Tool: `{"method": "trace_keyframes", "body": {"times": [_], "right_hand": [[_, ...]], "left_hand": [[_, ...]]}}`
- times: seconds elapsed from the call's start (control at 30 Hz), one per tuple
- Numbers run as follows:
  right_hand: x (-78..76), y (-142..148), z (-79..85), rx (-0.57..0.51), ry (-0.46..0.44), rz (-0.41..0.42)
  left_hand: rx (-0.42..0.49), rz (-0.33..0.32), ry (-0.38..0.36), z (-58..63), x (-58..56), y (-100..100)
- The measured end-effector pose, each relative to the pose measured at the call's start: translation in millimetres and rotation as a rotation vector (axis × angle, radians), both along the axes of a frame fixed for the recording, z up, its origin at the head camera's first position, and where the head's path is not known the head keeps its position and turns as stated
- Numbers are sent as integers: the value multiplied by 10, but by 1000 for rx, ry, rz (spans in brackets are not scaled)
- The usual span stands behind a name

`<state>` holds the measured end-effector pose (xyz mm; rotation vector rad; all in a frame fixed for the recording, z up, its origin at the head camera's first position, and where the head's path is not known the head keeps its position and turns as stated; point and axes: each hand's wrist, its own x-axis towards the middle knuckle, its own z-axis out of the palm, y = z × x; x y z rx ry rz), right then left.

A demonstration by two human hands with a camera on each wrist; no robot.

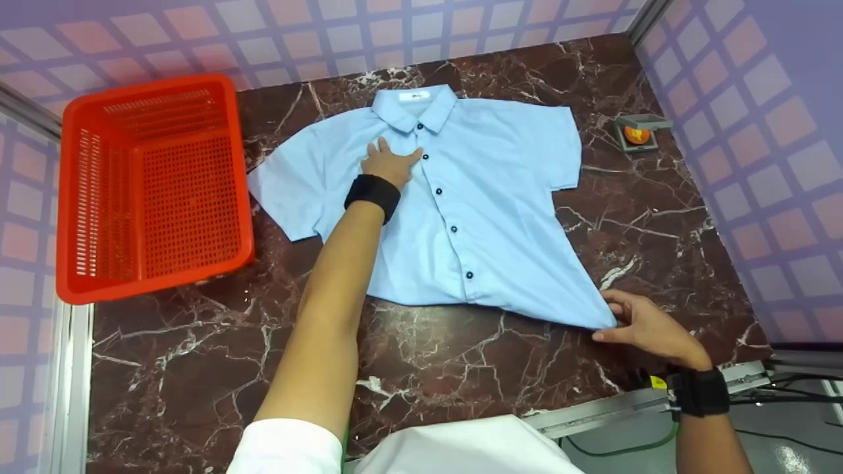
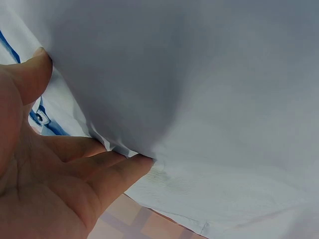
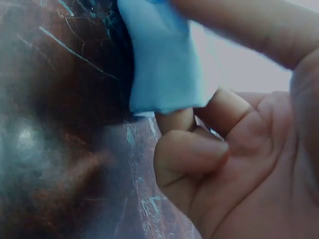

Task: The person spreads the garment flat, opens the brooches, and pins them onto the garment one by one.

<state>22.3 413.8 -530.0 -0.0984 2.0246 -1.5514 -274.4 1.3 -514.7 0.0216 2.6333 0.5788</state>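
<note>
A light blue short-sleeved shirt point(image 1: 507, 164) with dark buttons lies front up on the dark marbled table, its collar at the far side. My left hand point(image 1: 390, 164) rests on the shirt's chest, left of the button row, with fingers spread; in the left wrist view its fingertips point(image 2: 144, 160) touch the cloth. At the near right, my right hand point(image 1: 649, 326) pinches the shirt's bottom corner between thumb and fingers and draws the hem out to a point. The right wrist view shows the pinched blue cloth point(image 3: 162, 59) close up, with some fingers curled below it.
A red plastic basket point(image 1: 245, 197) stands at the left of the table. Toward the far right sits a small grey open case point(image 1: 635, 146) with an orange round thing inside. Patterned panels point(image 1: 777, 131) wall the back and sides; a metal rail point(image 1: 619, 403) runs along the near edge.
</note>
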Motion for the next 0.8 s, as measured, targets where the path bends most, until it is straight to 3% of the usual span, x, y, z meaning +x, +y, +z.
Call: {"method": "trace_keyframes", "body": {"times": [0.13,0.47,0.7,0.8], "right_hand": [[26,7,24,61,12,11],[185,77,51,109,29,4],[267,117,-10,20,92,-28],[294,124,-40,18,96,-25]], "left_hand": [[26,84,-15,-24,-20,14],[44,73,-19,13,0,-2],[-63,-139,1,44,8,-29],[-71,-152,-1,39,0,-24]]}}
